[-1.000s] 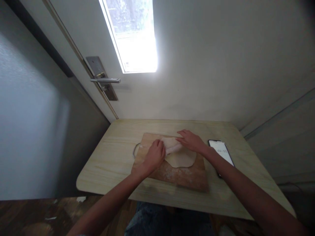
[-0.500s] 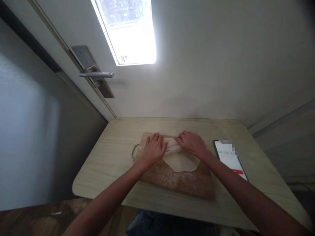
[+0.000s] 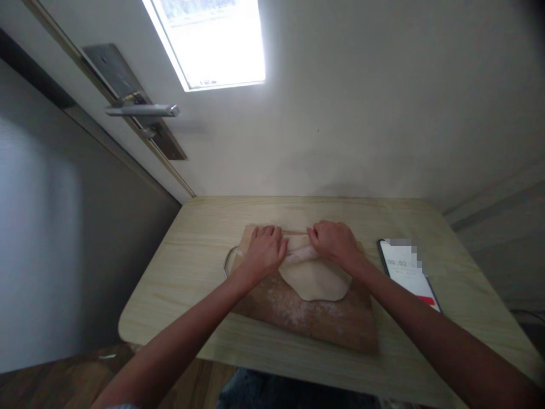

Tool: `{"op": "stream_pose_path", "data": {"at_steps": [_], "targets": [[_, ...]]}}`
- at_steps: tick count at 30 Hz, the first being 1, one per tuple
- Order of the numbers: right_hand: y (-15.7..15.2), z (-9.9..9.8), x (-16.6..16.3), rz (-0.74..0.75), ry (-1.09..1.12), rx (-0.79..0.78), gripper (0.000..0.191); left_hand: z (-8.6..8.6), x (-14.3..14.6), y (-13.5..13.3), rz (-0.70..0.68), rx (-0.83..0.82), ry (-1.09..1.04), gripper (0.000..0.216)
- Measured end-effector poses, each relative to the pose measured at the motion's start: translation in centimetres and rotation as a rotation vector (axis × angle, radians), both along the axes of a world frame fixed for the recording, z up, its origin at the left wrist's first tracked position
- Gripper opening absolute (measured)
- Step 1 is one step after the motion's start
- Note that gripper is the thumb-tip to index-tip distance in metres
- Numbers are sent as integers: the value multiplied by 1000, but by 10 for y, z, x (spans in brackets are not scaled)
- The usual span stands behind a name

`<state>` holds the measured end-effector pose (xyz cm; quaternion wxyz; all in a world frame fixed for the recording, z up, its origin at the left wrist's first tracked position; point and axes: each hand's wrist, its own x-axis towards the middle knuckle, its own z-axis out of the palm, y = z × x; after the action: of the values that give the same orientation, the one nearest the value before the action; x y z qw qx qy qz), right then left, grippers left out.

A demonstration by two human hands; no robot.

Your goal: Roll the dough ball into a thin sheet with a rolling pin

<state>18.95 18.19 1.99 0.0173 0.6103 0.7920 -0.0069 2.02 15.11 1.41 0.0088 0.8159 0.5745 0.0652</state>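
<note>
A flat, pale sheet of dough (image 3: 317, 281) lies on a wooden cutting board (image 3: 315, 324) dusted with flour. Across the upper part of the dough runs a short, pale rolling pin (image 3: 301, 254), its middle showing between my hands. My left hand (image 3: 267, 247) is closed over its left end, fingers curled forward. At the other end, my right hand (image 3: 334, 238) is wrapped over the pin with the knuckles up. Both hands hide the pin's ends and part of the dough's sides.
The board rests on a light wood-grain table (image 3: 170, 272), and its metal ring handle (image 3: 227, 261) sticks out at the left. A phone (image 3: 409, 275) showing a timer lies right of the board. Behind the table stands a door with a lever handle (image 3: 142, 111).
The head view has shifted slightly, moving the door handle up and left in the picture. My fingers are curled more over the rolling pin, and more of its middle shows.
</note>
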Motion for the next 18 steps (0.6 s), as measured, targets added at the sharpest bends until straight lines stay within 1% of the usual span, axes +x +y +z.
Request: {"op": "stream_pose_path", "data": {"at_steps": [4, 8, 11, 14, 18], "targets": [[7, -1, -2, -52, 9, -32, 52, 4, 0, 7, -12, 33, 40, 25], [16, -1, -5, -100, 27, -65, 55, 7, -1, 13, 9, 11, 47, 26], [24, -1, -7, -114, 26, -53, 51, 6, -2, 16, 32, -1, 50, 26], [29, -2, -8, -106, 23, -65, 44, 5, -2, 18, 45, -1, 49, 27], [22, -1, -9, -143, 26, -86, 40, 4, -1, 15, 54, 3, 26, 28]]}}
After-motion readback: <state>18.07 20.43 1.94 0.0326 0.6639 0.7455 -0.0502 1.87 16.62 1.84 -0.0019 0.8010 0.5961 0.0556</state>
